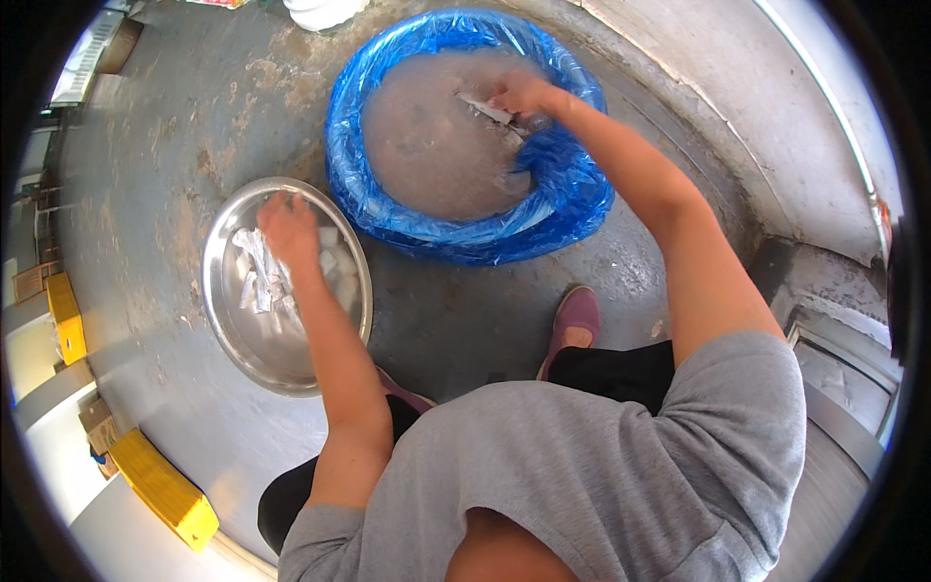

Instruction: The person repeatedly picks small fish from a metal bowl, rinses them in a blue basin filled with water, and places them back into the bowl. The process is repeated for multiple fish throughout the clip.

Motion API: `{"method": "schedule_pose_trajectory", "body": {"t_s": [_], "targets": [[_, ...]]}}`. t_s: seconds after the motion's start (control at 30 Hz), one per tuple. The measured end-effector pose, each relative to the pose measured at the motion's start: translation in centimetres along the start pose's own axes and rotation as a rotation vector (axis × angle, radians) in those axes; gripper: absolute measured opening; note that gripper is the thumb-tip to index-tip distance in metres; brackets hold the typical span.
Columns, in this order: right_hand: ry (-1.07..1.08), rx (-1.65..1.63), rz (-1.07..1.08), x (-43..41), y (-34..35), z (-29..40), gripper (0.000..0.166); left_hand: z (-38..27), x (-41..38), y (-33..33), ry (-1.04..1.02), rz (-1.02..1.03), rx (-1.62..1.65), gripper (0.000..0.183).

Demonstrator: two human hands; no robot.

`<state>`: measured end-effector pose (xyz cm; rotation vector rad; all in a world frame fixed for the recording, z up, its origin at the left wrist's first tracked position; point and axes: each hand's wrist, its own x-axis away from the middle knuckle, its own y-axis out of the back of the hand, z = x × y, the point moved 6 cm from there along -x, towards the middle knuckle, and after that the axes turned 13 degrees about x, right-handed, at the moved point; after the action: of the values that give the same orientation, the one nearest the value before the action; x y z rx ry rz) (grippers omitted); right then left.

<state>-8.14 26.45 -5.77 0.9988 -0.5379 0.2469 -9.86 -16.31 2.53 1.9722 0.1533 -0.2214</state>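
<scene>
My left hand (289,224) is over a round metal basin (218,342) on the floor, beside silvery strips that look like pieces of fish (265,280). Pale chunks, perhaps ice (342,265), lie at the basin's right side; whether the hand grips a piece cannot be told. My right hand (522,94) reaches into a large round tub lined with blue plastic film (465,244) and full of cloudy, brownish water (429,138). It holds a long silvery piece (484,108), which seems to be fish, at the water's surface. Bunched blue film (549,164) dips into the water below that hand.
A white bucket (325,11) stands beyond the tub. Along the right runs a whitish wall (771,109) with a pipe. Yellow objects (164,487) stand at the lower left. My feet in pink shoes (578,316) are close to the tub and the basin, on a worn grey floor.
</scene>
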Motion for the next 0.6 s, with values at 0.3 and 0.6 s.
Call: {"method": "schedule_pose_trajectory", "body": {"t_s": [0.3,0.6], "targets": [[0.117,0.378,-0.124,-0.8,-3.8,3.5,0.035,-16.5,6.1,-5.9,-0.315,0.300,0.558,0.024],[0.227,-0.918,0.502,8.6,-4.3,8.3,0.031,-14.1,7.6,-11.9,0.537,0.723,1.605,0.036]]}}
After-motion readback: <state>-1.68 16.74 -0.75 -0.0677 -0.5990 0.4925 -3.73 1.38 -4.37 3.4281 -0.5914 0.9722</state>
